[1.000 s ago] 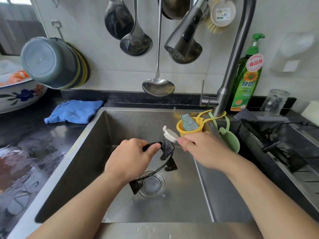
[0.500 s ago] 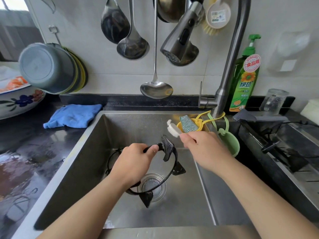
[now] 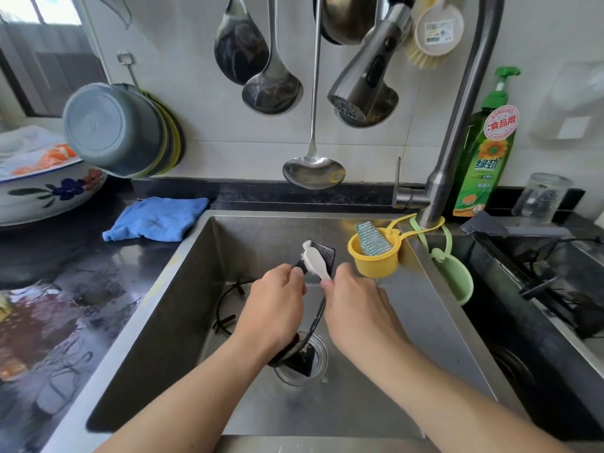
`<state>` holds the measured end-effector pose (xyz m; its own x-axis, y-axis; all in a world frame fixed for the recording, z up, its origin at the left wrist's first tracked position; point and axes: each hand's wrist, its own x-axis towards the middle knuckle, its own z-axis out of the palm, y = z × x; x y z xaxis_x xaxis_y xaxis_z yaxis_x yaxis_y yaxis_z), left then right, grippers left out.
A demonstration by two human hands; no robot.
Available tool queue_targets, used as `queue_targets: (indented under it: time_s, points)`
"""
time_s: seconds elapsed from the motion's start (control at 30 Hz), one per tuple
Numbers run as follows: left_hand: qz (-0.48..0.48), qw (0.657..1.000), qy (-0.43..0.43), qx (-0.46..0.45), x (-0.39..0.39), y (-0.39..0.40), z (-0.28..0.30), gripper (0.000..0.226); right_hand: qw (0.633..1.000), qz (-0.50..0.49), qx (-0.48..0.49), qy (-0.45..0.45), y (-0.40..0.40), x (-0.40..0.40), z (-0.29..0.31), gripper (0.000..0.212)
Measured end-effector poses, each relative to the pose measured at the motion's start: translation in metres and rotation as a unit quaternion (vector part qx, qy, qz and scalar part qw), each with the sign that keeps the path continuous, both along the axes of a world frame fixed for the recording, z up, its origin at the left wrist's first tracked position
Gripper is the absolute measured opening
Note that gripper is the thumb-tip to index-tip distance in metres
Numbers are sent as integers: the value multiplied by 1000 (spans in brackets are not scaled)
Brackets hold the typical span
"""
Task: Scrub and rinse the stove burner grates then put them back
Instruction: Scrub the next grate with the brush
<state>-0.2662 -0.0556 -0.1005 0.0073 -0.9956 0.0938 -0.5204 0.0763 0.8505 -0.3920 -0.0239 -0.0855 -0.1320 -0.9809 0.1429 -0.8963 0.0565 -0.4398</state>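
Steel sink (image 3: 183, 289) in wet black counter (image 3: 65, 289); left hand (image 3: 273, 308) gripping grate (image 3: 318, 317), right hand (image 3: 356, 308) seemingly pinching brush (image 3: 314, 260).

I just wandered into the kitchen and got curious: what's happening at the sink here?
A person is scrubbing a black stove burner grate over the steel sink. The left hand grips the grate's ring and holds it up on edge, while the right hand holds a small white brush against the grate's top prong. The faucet shows no water running. A second grate lies in the basin behind the left hand.
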Motion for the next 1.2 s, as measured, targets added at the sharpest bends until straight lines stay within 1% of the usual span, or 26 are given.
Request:
queue_targets:
  time_s: [0.17,0.2,0.3,0.37,0.47,0.53,0.6,0.7,0.73,0.77,0.83,0.87,0.9,1.0,1.07,1.13,1.2]
  points:
    - [-14,997,-61,-34,-4,8,-4,40,1000,-21,-8,-20,-3,-1,5,26]
    - [2,998,-50,-34,-3,6,-5,40,1000,-18,-1,-12,-2,1,5,26]
    - [52,998,47,-5,8,-5,-6,42,997,12,69,22,7,-1,-7,27]
    - [66,994,87,4,16,-12,-6,45,993,29,109,25,10,-9,-12,31]
    - [63,991,117,19,26,-17,-3,46,998,18,48,-35,3,-25,-2,35]
    - [52,989,132,43,31,-18,-3,45,998,-3,15,-66,-7,-40,2,35]
    - [34,990,122,64,34,-17,-4,44,994,-14,1,-106,-18,-51,-1,37]
    - [-6,988,125,92,33,-14,-6,45,972,-7,3,-235,-24,-56,-11,37]
    - [-21,985,135,103,32,-13,-6,46,963,-3,5,-271,-24,-56,-13,35]
    - [-39,981,149,116,29,-11,-5,48,958,-3,4,-286,-25,-57,-15,32]
    - [-74,972,177,136,24,-7,-2,49,967,-6,-10,-254,-26,-62,-15,27]
    - [-90,968,188,140,22,-5,0,50,972,-6,-13,-233,-25,-65,-12,28]
    - [-104,965,197,141,22,-4,2,51,972,-2,-6,-233,-24,-68,-9,31]
    - [-129,959,212,135,22,-1,7,53,943,42,60,-326,-21,-77,-1,38]
    - [-134,958,221,122,23,0,8,52,935,70,67,-342,-19,-78,1,39]
    - [-134,962,218,95,24,-2,5,49,945,71,38,-318,-20,-77,0,40]
    - [-150,969,184,68,25,-5,1,39,960,64,8,-273,-22,-72,-3,40]
